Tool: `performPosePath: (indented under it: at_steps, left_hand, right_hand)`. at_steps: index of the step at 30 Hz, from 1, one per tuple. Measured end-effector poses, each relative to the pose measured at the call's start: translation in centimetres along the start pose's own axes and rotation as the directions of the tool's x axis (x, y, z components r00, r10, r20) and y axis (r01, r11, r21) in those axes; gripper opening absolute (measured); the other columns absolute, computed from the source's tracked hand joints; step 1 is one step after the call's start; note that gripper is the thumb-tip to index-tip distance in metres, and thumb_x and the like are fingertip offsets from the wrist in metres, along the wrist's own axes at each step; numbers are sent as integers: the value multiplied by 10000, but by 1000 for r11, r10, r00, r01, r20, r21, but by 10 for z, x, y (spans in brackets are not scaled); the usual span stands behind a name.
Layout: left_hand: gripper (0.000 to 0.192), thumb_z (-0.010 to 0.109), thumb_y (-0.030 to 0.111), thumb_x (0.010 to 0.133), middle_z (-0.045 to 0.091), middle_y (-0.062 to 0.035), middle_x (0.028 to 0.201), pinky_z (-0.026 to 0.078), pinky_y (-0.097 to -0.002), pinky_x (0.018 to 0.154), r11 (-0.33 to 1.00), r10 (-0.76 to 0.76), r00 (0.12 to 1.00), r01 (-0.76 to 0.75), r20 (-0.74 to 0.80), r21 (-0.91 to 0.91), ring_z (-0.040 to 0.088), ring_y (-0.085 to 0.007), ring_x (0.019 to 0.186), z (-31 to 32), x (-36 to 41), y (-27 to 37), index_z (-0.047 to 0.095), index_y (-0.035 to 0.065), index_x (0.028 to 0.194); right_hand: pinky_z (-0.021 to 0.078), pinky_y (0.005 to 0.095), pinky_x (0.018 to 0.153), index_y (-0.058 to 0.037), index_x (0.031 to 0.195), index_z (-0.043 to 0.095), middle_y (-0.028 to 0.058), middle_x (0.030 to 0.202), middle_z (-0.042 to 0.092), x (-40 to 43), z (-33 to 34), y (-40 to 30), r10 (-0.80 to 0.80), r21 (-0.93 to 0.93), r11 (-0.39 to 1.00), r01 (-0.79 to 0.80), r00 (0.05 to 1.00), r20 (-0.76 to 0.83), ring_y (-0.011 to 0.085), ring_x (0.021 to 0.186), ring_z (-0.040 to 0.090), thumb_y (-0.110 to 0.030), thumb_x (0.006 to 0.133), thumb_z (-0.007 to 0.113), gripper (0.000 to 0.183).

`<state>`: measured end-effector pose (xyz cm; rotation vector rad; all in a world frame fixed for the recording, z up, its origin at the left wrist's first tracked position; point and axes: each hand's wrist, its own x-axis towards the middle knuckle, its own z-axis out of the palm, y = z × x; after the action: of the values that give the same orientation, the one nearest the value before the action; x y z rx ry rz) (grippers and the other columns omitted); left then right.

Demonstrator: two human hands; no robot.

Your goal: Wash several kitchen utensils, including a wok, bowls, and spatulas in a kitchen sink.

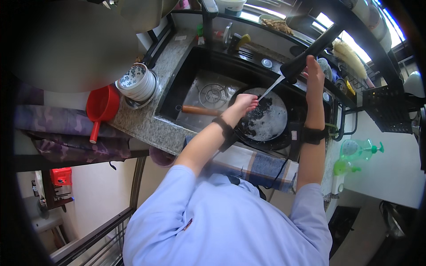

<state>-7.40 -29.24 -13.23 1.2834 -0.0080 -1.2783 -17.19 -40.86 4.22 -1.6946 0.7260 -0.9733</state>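
Note:
My left hand [247, 102] hangs over a dark frying pan [244, 129], its fingers curled and nothing visible in them. Beside those fingers, a stream of water [271, 88] runs from the black faucet [294, 68] into the pan. Foamy water [266, 123] and dark patches cover the pan's inside. Its wooden handle [201, 110], with a ring at the tip, points left and passes behind my left forearm. Raised upright at the faucet's right side is my right hand [315, 78]; its fingers are mostly hidden, so contact with the faucet is unclear.
The black sink [176, 83] has a round strainer [213, 95] in its base. Stacked patterned bowls [138, 84] and a red ladle-like dipper [102, 103] stand left. A checked cloth [259, 163] hangs in front; green pump bottles [359, 149] stand right. A black rack [382, 106] overhangs the right side.

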Motion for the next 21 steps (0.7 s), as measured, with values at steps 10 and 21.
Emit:
performPosePath:
  at_steps: [10,21]
  left_hand:
    - [178,510,208,734,562,-59,790,430,-291,644,967,-79,997,76,5,244,531,-167,712,-8,7,-4,552,56,816]
    - [138,454,195,715,533,-72,795,379,-357,773,955,-205,887,88,-413,-284,470,-225,806,-184,-50,13,530,88,760]
  right_hand:
    - [386,223,524,-25,753,610,33,606,573,-5,20,13,-118,-305,945,121,993,30,87,548,508,-293,675,635,281]
    - [433,323,630,-9,743,580,154,686,585,-73,101,75,112,-391,918,-69,990,89,280,687,579,-411,617,630,424]
